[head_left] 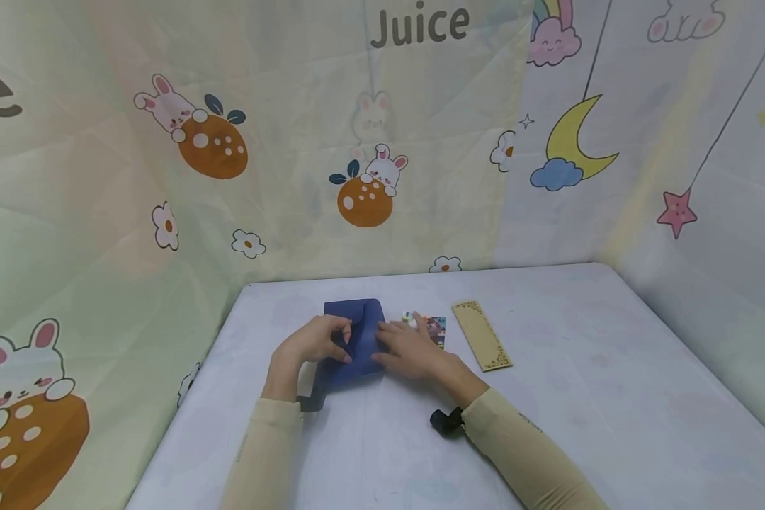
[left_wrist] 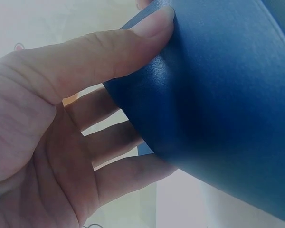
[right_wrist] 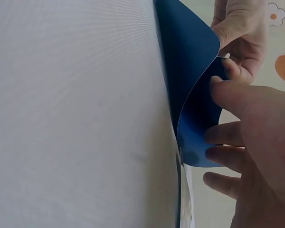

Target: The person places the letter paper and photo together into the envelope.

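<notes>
Sleeves of pale beige cover both forearms, which reach from the near edge over the white surface (head_left: 586,397). A small black object (head_left: 445,422) sits by the right wrist, and another dark piece shows at the left wrist; what they are cannot be told.

Past the wrists, both hands meet on a dark blue sheet (head_left: 350,340) that lies on the surface a little left of centre. The left hand (head_left: 312,341) has a closed grip on it: in the left wrist view the thumb presses on top of the lifted edge and the fingers curl beneath. The right hand (head_left: 410,348) lies beside it, fingers fairly straight, its grip loose, fingertips touching the curled flap, as the right wrist view shows. That flap bends up off the surface while the rest lies flat.

Just right of the right hand, partly hidden by it, lies a small colourful picture card (head_left: 435,329); its print is too small to read. Further right, apart from it, lies a long tan strip (head_left: 482,345) with an ornate border.

Behind stands a cartoon backdrop (head_left: 242,106) with rabbits, oranges, a moon and a star, and the word "Juice" at the top.
</notes>
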Available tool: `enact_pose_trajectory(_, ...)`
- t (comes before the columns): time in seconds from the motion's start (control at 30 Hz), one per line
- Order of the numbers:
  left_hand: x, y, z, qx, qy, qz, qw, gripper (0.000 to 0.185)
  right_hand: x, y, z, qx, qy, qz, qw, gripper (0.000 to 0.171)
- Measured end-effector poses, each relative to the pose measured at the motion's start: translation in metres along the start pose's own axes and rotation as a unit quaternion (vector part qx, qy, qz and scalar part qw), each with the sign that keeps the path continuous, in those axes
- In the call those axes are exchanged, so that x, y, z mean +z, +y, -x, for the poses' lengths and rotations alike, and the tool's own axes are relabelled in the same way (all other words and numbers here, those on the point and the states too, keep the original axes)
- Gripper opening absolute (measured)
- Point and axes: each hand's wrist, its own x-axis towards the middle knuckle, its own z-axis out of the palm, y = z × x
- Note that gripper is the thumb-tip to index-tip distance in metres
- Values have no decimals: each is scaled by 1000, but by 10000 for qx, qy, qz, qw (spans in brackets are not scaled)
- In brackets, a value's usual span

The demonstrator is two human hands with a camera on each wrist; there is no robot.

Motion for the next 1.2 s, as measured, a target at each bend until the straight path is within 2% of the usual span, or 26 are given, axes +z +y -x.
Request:
enact_pose_trajectory(0.23,0,1,0,17,59,-43,10000,38,-1,8,-3,153,222,-230,9994,64)
enact_pose_trajectory(0.43,1,1,0,-64,62,-49,9999,38,0,16,-4,499,220,-345,9979,64)
enact_pose_trajectory(0.6,0,1,0,-53,46,-22,10000,37,-3,18,-4,596,242,-427,9970,63)
enact_pose_trajectory(1.2,1,2,0,-108,-19,4,9999,38,-9,32,0,942,184,-225,9951,67)
